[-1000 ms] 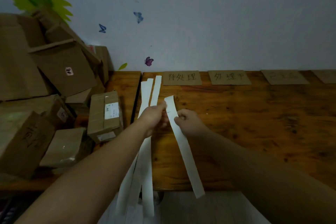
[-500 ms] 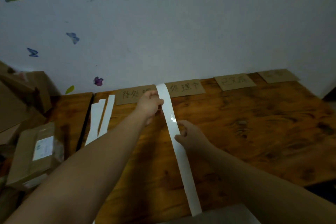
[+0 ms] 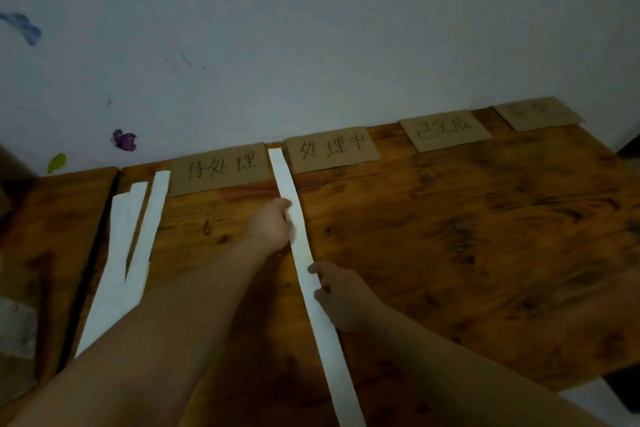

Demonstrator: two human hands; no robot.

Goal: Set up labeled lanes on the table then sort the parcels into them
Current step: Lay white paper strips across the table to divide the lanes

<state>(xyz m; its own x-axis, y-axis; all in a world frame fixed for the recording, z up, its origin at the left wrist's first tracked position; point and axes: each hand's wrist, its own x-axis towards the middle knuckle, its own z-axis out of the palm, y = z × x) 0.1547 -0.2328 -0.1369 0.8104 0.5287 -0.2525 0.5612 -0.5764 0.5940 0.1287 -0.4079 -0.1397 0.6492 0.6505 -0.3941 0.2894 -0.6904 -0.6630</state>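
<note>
Paper strip [image 3: 302, 250]: long, narrow, white, lying lengthwise on the wooden table [image 3: 485, 236]. Its far end sits in the gap between the first label card [image 3: 220, 168] and the second label card [image 3: 330, 152], close to the wall, and its near end runs out of view at the bottom. It bows slightly along its length and is not dead straight. Left hand [image 3: 272, 227] is at the strip's left edge, on the upper stretch; the fingers are blurred, so I cannot tell whether they pinch or only press. Right hand [image 3: 341, 298] is lower down, thumb laid across the paper and fingers curled against its right edge, pinching it. Step in hand, as I judge it, is lane set-up, with a divider going down between lanes one and two. The third label card [image 3: 443, 130] and fourth label card [image 3: 538, 113] sit further right along the back edge, with no divider between them yet. Spare strips [image 3: 119, 281] lie bunched and overlapping at the table's left, beside the first card. The next move probably calls for straightening and smoothing this strip so it runs square from the card gap to the front, letting go, then fetching a spare for the next gap. The paper looks thin and likely to shift at a touch. Parcel sorting is not yet begun, by my reading.
</note>
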